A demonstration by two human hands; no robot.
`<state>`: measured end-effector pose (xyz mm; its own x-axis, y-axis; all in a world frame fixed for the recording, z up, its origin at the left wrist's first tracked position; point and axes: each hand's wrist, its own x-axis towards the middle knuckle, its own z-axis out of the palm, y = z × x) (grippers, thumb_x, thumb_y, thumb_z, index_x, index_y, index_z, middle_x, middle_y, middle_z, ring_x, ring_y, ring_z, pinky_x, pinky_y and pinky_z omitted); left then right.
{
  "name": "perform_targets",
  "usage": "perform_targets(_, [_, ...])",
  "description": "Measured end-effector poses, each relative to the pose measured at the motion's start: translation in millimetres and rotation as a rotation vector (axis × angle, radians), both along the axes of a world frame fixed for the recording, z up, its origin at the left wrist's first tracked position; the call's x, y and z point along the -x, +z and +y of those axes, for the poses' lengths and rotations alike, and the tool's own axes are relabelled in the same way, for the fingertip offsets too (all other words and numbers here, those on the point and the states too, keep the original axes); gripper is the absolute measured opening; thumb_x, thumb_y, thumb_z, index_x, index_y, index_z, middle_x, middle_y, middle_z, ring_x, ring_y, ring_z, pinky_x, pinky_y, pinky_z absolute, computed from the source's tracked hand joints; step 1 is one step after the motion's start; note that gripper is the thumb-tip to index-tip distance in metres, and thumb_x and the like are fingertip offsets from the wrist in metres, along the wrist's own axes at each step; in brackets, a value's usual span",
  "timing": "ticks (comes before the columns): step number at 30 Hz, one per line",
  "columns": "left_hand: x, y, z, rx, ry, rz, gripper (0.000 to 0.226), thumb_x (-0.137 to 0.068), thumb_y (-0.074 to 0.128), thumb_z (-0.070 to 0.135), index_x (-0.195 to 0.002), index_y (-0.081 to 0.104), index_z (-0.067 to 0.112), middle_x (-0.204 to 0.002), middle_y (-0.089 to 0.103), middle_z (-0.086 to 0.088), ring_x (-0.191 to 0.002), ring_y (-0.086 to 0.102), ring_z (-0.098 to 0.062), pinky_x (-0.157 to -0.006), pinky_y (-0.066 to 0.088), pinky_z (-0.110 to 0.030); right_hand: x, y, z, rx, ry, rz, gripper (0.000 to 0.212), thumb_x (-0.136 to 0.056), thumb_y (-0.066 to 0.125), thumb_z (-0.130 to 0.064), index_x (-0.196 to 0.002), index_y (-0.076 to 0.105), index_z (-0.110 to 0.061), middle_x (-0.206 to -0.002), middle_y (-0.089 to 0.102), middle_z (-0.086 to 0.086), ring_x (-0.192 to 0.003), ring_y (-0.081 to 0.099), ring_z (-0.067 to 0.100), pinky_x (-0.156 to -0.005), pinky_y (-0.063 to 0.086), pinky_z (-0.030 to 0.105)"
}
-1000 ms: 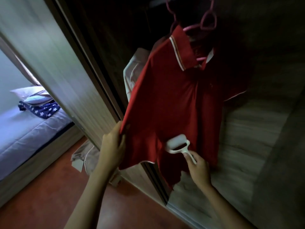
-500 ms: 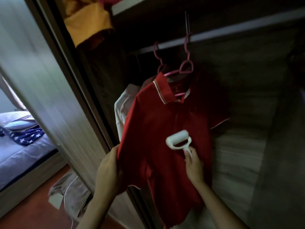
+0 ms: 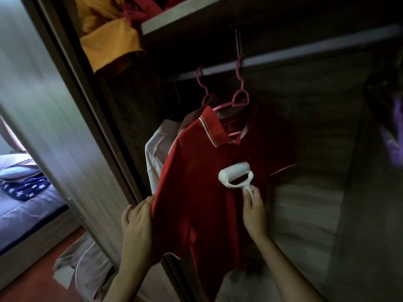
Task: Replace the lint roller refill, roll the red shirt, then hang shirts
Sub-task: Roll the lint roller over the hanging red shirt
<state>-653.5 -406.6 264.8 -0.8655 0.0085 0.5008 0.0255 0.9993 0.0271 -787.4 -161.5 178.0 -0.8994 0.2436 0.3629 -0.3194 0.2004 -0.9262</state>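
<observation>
Two hands work the hanging red shirt (image 3: 196,192): the left hand (image 3: 137,227) pinches its side edge taut, while the right hand (image 3: 254,212) grips the lint roller (image 3: 235,174) just above its fingers, drum lying crosswise against the chest.

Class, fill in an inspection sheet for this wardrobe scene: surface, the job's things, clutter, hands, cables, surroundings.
Surface: wardrobe floor, wood grain.
Job's things: red shirt hangs on pink hanger from rail; lint roller against its chest.
Clutter: orange garment on upper shelf; pale shirt behind the red one.
Hands: left hand holds shirt's edge; right hand grips roller handle.
Cables: nothing seen.
Surroundings: bed, star-print cloth.
</observation>
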Motion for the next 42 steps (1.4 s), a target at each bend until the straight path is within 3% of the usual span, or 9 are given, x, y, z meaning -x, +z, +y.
perform_targets(5, [3, 5, 7, -0.036, -0.014, -0.006, 0.127, -0.022, 0.095, 0.033, -0.134, 0.045, 0.001, -0.121, 0.061, -0.015, -0.108, 0.06, -0.031, -0.105, 0.029, -0.053, -12, -34, 3, -0.101, 0.047, -0.183, 0.015, -0.1, 0.044, -0.031, -0.093, 0.057, -0.029, -0.073, 0.062, -0.012, -0.068, 0.058, 0.001, -0.055, 0.037, 0.009])
perform_targets(10, [5, 6, 10, -0.066, -0.136, 0.078, 0.139, -0.04, 0.093, 0.036, -0.149, 0.013, 0.005, -0.156, 0.02, -0.013, -0.14, 0.025, -0.017, -0.115, 0.016, -0.057, 12, -4, 11, 0.105, -0.127, -0.087, 0.02, -0.102, 0.04, -0.027, -0.105, 0.059, -0.021, -0.075, 0.058, -0.011, -0.067, 0.055, 0.006, -0.066, 0.04, 0.029])
perform_targets(13, [6, 9, 14, -0.027, -0.167, 0.08, 0.142, -0.041, 0.093, 0.035, -0.152, 0.008, 0.008, -0.16, 0.004, -0.011, -0.148, 0.008, -0.023, -0.12, 0.006, -0.047, 37, 37, 21, 0.211, -0.194, -0.018, 0.024, -0.103, 0.037, -0.027, -0.113, 0.056, -0.017, -0.08, 0.057, -0.009, -0.071, 0.054, 0.005, -0.061, 0.041, 0.015])
perform_targets(17, [10, 11, 18, 0.084, -0.179, 0.083, 0.156, -0.035, 0.096, 0.035, -0.153, -0.005, 0.017, -0.16, -0.007, -0.013, -0.146, 0.003, -0.039, -0.111, 0.02, -0.061, 66, 67, 30, 0.243, -0.236, 0.016, 0.028, -0.104, 0.037, -0.026, -0.114, 0.055, -0.008, -0.085, 0.057, 0.002, -0.072, 0.053, 0.014, -0.054, 0.035, 0.006])
perform_targets(22, [9, 15, 20, 0.3, -0.161, -0.042, 0.159, -0.026, 0.084, 0.064, -0.153, -0.001, 0.017, -0.16, -0.01, -0.009, -0.147, -0.01, -0.033, -0.118, -0.005, -0.048, 73, 25, 20, 0.143, -0.147, -0.116, 0.03, -0.103, 0.038, -0.031, -0.111, 0.058, -0.009, -0.078, 0.057, 0.006, -0.067, 0.054, 0.019, -0.063, 0.045, 0.025])
perform_targets(29, [11, 16, 14, 0.404, -0.125, -0.134, 0.148, -0.037, 0.065, 0.083, -0.153, 0.005, 0.011, -0.161, -0.007, -0.004, -0.148, -0.004, -0.029, -0.119, -0.002, -0.047, 80, 52, 27, 0.213, -0.211, 0.002, 0.031, -0.102, 0.041, -0.026, -0.111, 0.057, 0.0, -0.091, 0.061, 0.017, -0.079, 0.055, 0.022, -0.067, 0.039, 0.027])
perform_targets(35, [14, 19, 16, 0.284, -0.043, -0.131, 0.155, -0.03, 0.08, 0.068, -0.152, 0.008, 0.006, -0.159, 0.003, -0.009, -0.148, -0.01, -0.025, -0.119, 0.009, -0.047, 113, 88, 38, 0.33, -0.215, 0.015, 0.037, -0.103, 0.037, -0.033, -0.122, 0.053, -0.006, -0.1, 0.058, 0.008, -0.092, 0.055, 0.02, -0.07, 0.043, 0.024])
perform_targets(39, [15, 19, 16, 0.264, -0.039, -0.126, 0.151, -0.031, 0.079, 0.065, -0.151, 0.01, 0.003, -0.157, 0.003, -0.01, -0.147, -0.012, -0.024, -0.12, -0.007, -0.038, 121, 23, 30, 0.224, -0.203, -0.156, 0.037, -0.103, 0.039, -0.03, -0.114, 0.057, 0.001, -0.104, 0.065, 0.026, -0.096, 0.061, 0.036, -0.081, 0.046, 0.037])
perform_targets(42, [16, 18, 14, 0.277, -0.013, -0.093, 0.146, -0.04, 0.088, 0.053, -0.152, 0.006, 0.006, -0.158, 0.002, -0.01, -0.147, -0.011, -0.025, -0.12, 0.006, -0.045, 111, -22, 26, 0.108, -0.158, -0.27, 0.037, -0.102, 0.038, -0.03, -0.108, 0.057, 0.002, -0.103, 0.064, 0.028, -0.095, 0.061, 0.04, -0.081, 0.046, 0.041])
